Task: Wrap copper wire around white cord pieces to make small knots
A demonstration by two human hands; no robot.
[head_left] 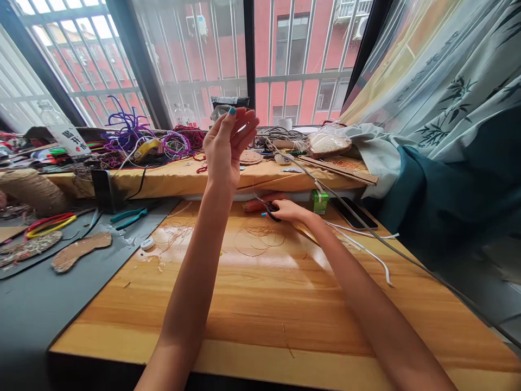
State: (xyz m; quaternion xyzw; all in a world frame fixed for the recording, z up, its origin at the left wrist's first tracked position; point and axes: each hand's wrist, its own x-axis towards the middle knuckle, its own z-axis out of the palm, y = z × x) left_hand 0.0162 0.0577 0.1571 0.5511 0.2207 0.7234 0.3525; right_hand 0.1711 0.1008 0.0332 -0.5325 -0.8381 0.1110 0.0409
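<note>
My left hand point(231, 142) is raised above the back of the desk, its fingers curved and thumb bent in towards them; whether a thin strand is between them is too small to tell. Low at the back of the desk, my right hand point(290, 210) grips dark-handled scissors point(272, 208), blades pointing left. A reddish-brown roll point(257, 204) lies right behind the scissors. Loose coils of thin copper-coloured wire point(260, 232) lie on the wooden desk point(244, 304) below my hands.
A green carton point(319, 201) and a phone point(353, 213) stand and lie at the right. Teal pliers point(129, 217) and a cardboard piece point(81, 252) lie on the grey mat. A long grey cable point(366, 234) crosses the right side. Purple bundles point(126, 130) crowd the ledge.
</note>
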